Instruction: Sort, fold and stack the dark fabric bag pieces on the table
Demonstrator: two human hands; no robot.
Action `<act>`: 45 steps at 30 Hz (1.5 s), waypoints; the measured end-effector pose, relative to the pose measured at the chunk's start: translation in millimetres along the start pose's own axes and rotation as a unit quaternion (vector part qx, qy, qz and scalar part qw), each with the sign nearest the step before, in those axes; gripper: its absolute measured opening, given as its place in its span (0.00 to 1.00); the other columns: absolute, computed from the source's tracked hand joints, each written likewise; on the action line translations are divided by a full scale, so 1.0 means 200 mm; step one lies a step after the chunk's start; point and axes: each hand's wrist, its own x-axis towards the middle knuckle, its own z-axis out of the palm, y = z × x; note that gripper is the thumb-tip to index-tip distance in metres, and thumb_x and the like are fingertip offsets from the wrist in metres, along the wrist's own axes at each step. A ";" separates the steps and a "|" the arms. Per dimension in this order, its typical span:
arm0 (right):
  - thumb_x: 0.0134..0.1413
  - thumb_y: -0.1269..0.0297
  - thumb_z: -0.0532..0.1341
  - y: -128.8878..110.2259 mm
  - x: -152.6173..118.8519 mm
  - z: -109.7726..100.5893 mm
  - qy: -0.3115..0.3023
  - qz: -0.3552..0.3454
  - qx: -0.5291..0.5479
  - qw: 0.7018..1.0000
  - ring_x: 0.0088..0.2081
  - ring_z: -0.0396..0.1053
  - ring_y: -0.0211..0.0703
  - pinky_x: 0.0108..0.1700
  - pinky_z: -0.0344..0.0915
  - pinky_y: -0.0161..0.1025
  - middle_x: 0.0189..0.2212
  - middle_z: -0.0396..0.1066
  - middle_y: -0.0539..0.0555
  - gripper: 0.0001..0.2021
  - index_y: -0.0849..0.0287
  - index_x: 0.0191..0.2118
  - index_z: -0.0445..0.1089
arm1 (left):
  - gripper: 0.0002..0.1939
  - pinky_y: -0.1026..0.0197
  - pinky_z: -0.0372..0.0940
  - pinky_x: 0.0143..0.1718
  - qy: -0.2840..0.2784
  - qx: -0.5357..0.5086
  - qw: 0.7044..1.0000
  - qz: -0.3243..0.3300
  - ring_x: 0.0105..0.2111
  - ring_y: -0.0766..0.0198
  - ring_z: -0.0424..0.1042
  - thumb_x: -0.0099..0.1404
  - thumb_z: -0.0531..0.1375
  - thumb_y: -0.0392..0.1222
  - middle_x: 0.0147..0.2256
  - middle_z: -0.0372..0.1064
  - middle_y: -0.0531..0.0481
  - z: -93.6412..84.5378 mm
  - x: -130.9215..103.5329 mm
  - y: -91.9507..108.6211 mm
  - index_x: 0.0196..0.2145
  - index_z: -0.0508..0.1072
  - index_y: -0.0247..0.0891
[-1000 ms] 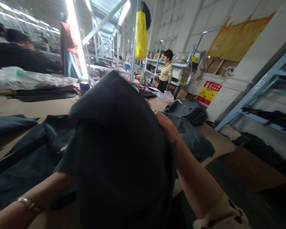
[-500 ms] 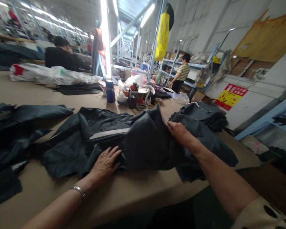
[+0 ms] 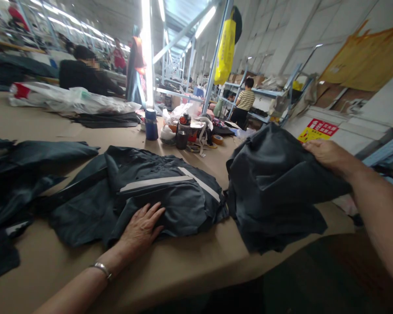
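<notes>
The person at the bench has the left hand laid palm down on a dark garment piece, its fingers slightly spread; that grip is loose and open, pressing on the cloth with nothing pinched in it. A metal bracelet circles the wrist. Two pale strips run across this piece, meeting at an angle just beyond the fingertips.

Over to the right, the right hand is raised, its grip closed on the upper edge of a dark cloth. The cloth hangs in broad folds above the bench's right end, close beside the striped piece; I can't tell where its lower folds give way to whatever lies beneath.

More dark fabric is heaped at the left. Behind the garment piece stand a blue flask and a dark jar, with a roll of tape near them. Clear plastic packaging stretches along the bench's far left side. Past it sits someone in a black top, while a person in a striped shirt stands by the shelving.
</notes>
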 end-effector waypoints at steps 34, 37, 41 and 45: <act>0.61 0.62 0.51 -1.07 -0.19 1.49 -0.266 -0.210 -0.135 0.931 0.41 0.69 0.43 0.41 0.63 0.37 0.39 0.71 0.55 0.12 0.59 0.38 0.71 | 0.18 0.53 0.69 0.42 0.096 -0.447 0.856 -0.241 0.39 0.52 0.73 0.54 0.61 0.54 0.36 0.74 0.44 -0.28 -0.02 0.19 0.35 0.74 0.36; 0.61 0.61 0.55 -1.09 -0.30 1.29 -0.215 -0.221 -0.020 0.951 0.39 0.68 0.36 0.42 0.59 0.31 0.36 0.71 0.51 0.09 0.59 0.36 0.69 | 0.26 0.57 0.71 0.32 0.037 -0.599 0.735 -0.314 0.33 0.54 0.73 0.51 0.64 0.55 0.33 0.73 0.44 -0.45 0.03 0.40 0.41 0.70 0.34; 0.54 0.63 0.62 -1.13 -0.53 1.15 -0.165 -0.201 0.113 0.959 0.31 0.63 0.32 0.34 0.55 0.31 0.28 0.65 0.46 0.08 0.59 0.29 0.64 | 0.26 0.53 0.71 0.37 0.071 -0.747 0.572 -0.332 0.35 0.56 0.73 0.50 0.67 0.49 0.39 0.72 0.45 -0.58 0.07 0.59 0.44 0.68 0.37; 0.45 0.68 0.67 -1.15 -0.76 1.18 -0.183 -0.123 0.186 0.957 0.27 0.56 0.31 0.29 0.50 0.31 0.25 0.59 0.44 0.13 0.60 0.25 0.59 | 0.15 0.59 0.71 0.33 0.078 -0.783 0.520 -0.332 0.32 0.60 0.73 0.51 0.66 0.43 0.37 0.72 0.46 -0.62 0.03 0.63 0.37 0.72 0.36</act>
